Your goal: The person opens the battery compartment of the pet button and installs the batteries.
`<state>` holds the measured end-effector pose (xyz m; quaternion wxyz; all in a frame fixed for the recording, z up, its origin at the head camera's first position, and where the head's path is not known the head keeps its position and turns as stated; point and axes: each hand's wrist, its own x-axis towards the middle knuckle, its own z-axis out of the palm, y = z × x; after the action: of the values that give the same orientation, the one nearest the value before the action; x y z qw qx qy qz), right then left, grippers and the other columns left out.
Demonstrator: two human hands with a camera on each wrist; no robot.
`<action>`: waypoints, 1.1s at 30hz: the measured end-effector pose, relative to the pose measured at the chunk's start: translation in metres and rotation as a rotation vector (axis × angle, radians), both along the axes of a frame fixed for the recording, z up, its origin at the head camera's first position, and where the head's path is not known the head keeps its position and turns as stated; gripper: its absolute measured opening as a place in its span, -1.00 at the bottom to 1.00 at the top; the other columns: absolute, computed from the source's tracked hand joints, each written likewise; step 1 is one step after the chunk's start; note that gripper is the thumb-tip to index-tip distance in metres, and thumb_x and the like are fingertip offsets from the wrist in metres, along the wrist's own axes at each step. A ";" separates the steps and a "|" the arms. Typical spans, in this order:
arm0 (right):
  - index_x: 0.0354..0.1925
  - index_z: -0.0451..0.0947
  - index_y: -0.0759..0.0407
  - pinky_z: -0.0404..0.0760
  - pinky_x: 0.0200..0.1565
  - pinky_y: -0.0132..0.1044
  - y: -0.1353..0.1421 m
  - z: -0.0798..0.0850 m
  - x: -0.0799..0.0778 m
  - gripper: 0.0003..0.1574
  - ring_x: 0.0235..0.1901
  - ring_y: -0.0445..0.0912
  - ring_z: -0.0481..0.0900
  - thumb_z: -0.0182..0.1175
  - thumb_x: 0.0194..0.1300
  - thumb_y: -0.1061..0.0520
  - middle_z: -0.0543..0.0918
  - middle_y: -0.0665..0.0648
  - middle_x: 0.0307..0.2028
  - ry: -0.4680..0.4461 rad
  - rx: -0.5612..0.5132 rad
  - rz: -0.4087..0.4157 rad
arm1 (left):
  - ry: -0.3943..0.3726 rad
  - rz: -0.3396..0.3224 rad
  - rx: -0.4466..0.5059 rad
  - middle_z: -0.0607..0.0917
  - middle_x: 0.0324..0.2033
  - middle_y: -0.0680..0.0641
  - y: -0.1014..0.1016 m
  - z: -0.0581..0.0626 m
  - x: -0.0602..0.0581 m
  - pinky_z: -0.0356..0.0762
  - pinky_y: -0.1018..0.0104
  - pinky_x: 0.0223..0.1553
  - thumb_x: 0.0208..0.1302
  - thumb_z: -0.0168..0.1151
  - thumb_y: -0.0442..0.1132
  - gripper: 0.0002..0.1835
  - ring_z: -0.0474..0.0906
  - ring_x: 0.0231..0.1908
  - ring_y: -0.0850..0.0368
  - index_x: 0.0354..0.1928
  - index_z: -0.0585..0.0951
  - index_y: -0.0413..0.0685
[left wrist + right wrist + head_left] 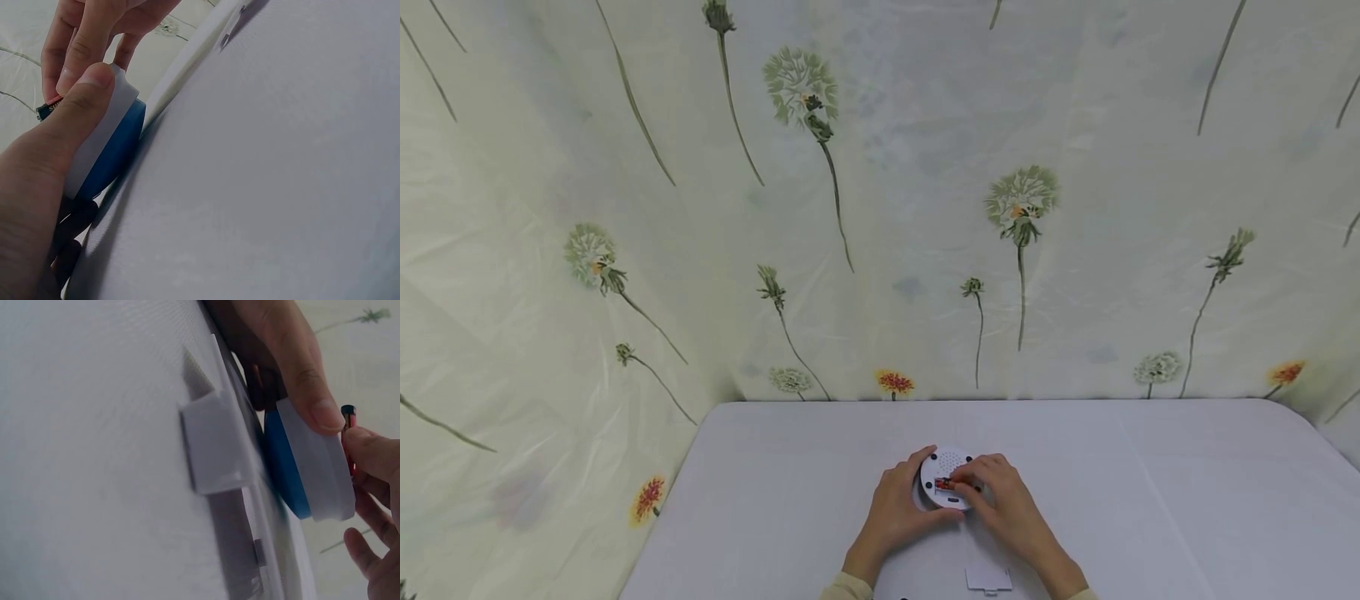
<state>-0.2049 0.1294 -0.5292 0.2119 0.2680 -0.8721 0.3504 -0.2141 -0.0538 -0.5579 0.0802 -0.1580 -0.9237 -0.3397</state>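
Note:
A round white device with a blue side (115, 153) lies with its underside up on the table, showing a dotted speaker grille (950, 458), dark round feet and a battery compartment. My left hand (897, 507) grips it around the left edge, thumb on the near rim. My right hand (1006, 500) is over the device's right half, its thumb and fingers pinching a red battery with a dark green end (349, 411) at the compartment. How far the battery sits inside is hidden by the fingers.
On the table in front of the device lies a small white battery cover (988, 578) with a tab. The white-covered table (790, 467) ends at a flower-printed curtain (910, 317) behind and at the left.

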 end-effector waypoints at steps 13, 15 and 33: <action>-0.30 0.54 -0.16 0.31 -0.14 -0.39 -0.005 -0.002 0.002 -0.75 -0.19 -0.34 0.36 0.28 0.03 0.15 0.54 -0.30 -0.33 -0.008 -0.020 0.014 | -0.020 0.012 -0.005 0.46 0.09 0.20 0.001 0.000 0.001 0.37 0.21 -0.08 -0.37 0.06 0.56 -0.02 0.42 -0.05 0.23 0.24 0.15 0.47; -0.30 0.54 -0.16 0.28 -0.14 -0.44 -0.005 -0.003 0.001 -0.76 -0.19 -0.35 0.35 0.28 0.02 0.14 0.55 -0.29 -0.33 -0.007 -0.024 0.022 | -0.013 0.013 -0.006 0.47 0.08 0.19 0.001 -0.001 0.001 0.37 0.20 -0.08 -0.37 0.05 0.57 -0.02 0.42 -0.05 0.22 0.24 0.15 0.46; -0.32 0.54 -0.17 0.15 -0.05 -0.33 -0.010 -0.011 0.000 -0.77 -0.06 -0.10 0.25 0.30 0.00 0.12 0.45 -0.01 -0.15 0.042 -0.083 0.026 | 0.030 0.017 -0.023 0.50 0.03 0.18 0.001 -0.002 -0.001 0.38 0.22 -0.11 -0.35 0.03 0.58 -0.02 0.43 -0.08 0.20 0.24 0.15 0.45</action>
<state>-0.2050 0.1193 -0.5399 0.2366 0.2777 -0.8485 0.3833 -0.2148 -0.0532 -0.5601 0.0951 -0.1563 -0.9276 -0.3257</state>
